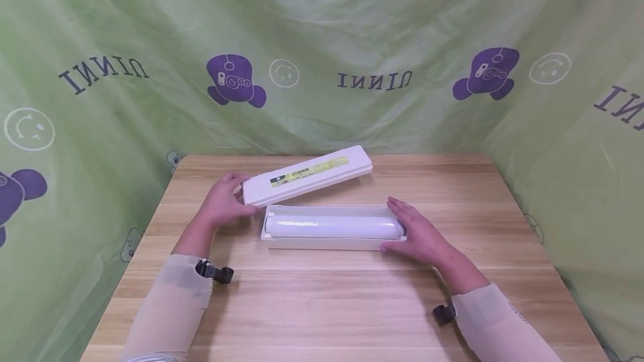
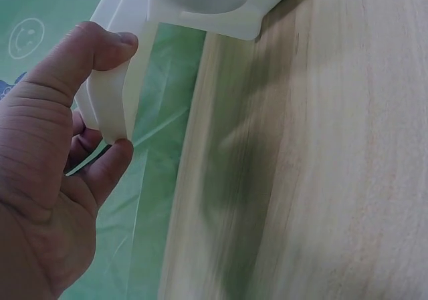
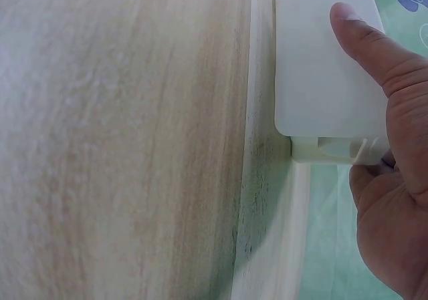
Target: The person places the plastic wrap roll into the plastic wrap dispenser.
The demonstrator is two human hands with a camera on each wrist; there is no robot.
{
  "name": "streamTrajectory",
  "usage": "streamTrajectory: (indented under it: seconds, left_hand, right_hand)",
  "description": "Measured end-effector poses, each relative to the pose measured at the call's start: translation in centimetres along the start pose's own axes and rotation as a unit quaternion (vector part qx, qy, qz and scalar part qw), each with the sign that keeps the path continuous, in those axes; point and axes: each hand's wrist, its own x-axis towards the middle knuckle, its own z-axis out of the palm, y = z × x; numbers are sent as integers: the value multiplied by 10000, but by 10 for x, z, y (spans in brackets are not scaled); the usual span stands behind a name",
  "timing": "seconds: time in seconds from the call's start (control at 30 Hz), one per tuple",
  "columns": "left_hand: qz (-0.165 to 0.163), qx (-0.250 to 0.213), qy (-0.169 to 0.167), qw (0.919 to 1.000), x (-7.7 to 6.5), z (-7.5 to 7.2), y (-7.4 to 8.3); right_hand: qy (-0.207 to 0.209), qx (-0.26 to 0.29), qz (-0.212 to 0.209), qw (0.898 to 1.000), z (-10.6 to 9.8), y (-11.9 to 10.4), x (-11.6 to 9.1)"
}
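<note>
My left hand (image 1: 225,201) grips the left end of a long white lid (image 1: 359,156) with a yellow-green label (image 1: 309,171). In the left wrist view, thumb and fingers pinch the lid's end from both sides. The lid slants up to the right, behind a white cling film box (image 1: 327,244). Inside the uncovered box lies a shiny pale roll of film (image 1: 334,227). My right hand (image 1: 422,237) holds the box's right end, thumb at the front wall and fingers at the back. In the right wrist view, the thumb lies against the white wall (image 3: 321,79).
A light wooden table (image 1: 322,306) extends in front of the box and to both sides. Green printed cloth (image 1: 322,116) hangs behind the table's back edge and along both sides. Each forearm wears a pale sleeve with a small black camera mount (image 1: 221,274).
</note>
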Motion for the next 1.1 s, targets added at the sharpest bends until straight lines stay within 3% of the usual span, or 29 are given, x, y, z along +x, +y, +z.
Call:
streamTrajectory:
  seconds: [0.4, 0.77, 0.97, 1.1]
  left_hand:
    - [136, -460, -95, 9988, -5, -1, 5]
    - [355, -376, -192, 9985, -9, 2, 13]
    - [581, -643, -411, 9954, -12, 5, 22]
    - [688, -762, -478, 9936, -13, 7, 26]
  right_hand:
    - [31, 10, -30, 10000, -3, -5, -1]
    - [405, 82, 317, 9986, -14, -8, 3]
    - [746, 192, 441, 9960, -24, -8, 11]
    - [762, 347, 539, 9950, -28, -7, 16]
